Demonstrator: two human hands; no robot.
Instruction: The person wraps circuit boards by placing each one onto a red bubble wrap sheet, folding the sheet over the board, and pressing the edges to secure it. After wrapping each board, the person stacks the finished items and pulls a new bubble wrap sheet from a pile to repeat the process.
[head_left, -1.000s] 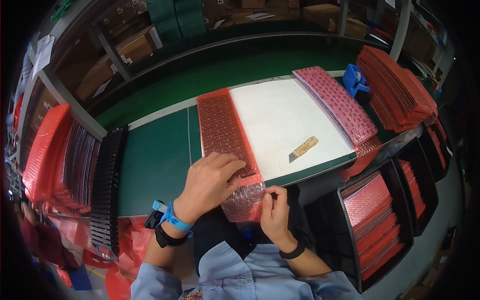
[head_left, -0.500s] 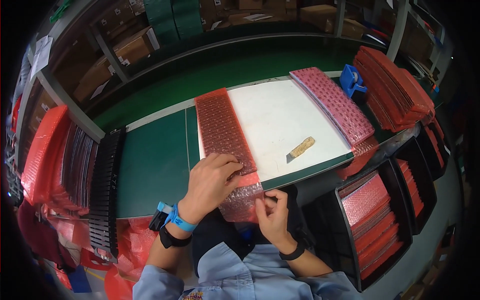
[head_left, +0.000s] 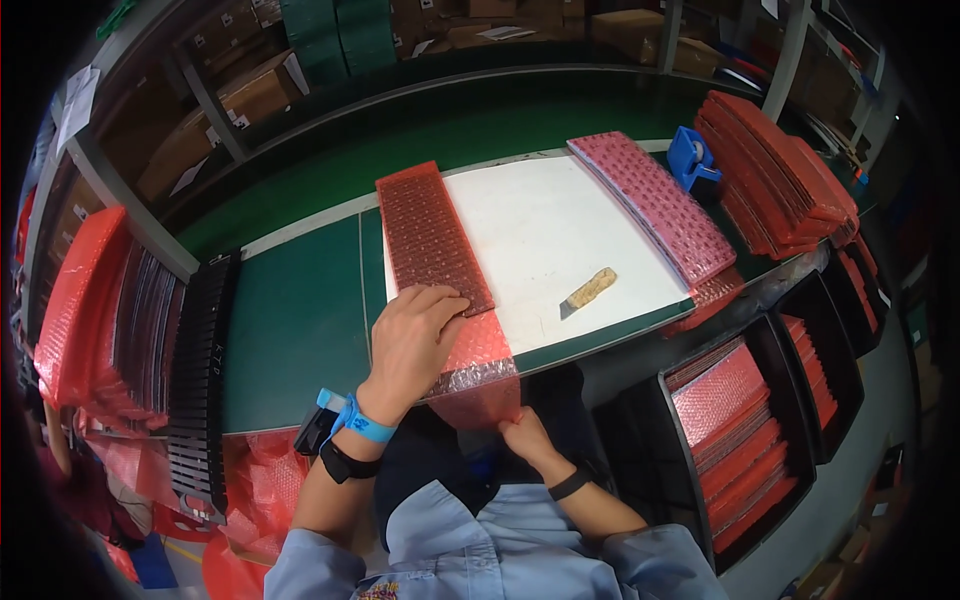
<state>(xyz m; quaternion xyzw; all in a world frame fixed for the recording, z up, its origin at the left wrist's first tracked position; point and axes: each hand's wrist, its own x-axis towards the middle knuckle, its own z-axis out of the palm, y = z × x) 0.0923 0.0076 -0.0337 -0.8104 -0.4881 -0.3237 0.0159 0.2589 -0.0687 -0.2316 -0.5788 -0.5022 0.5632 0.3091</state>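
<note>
A long panel in a red bubble-wrap bag (head_left: 432, 230) lies on the table, its near end toward me. My left hand (head_left: 415, 335) presses on that near end, fingers bent together over the bag's right side; its thumb is hidden. Loose, see-through bubble wrap (head_left: 480, 350) runs from the panel over the table's front edge and hangs down. Closed in a pinch, my right hand (head_left: 527, 436) grips the lower right corner of this hanging part. A knife (head_left: 588, 293) with a tan, wrapped handle and a short blade rests on the white sheet (head_left: 520, 230) to the right.
Pink bubble-wrapped panels (head_left: 655, 205) lie at the table's right, beside a blue tape dispenser (head_left: 692, 160). Red-wrapped stacks stand at the far right (head_left: 765, 180) and left (head_left: 85, 320). A black slotted rack (head_left: 200, 380) edges the left. Black bins (head_left: 690, 460) hold more wrapped panels.
My right hand has moved down toward me with the bag's end, stretching out more loose wrap. The panel and my left hand appear slightly higher in view, which has shifted a little.
</note>
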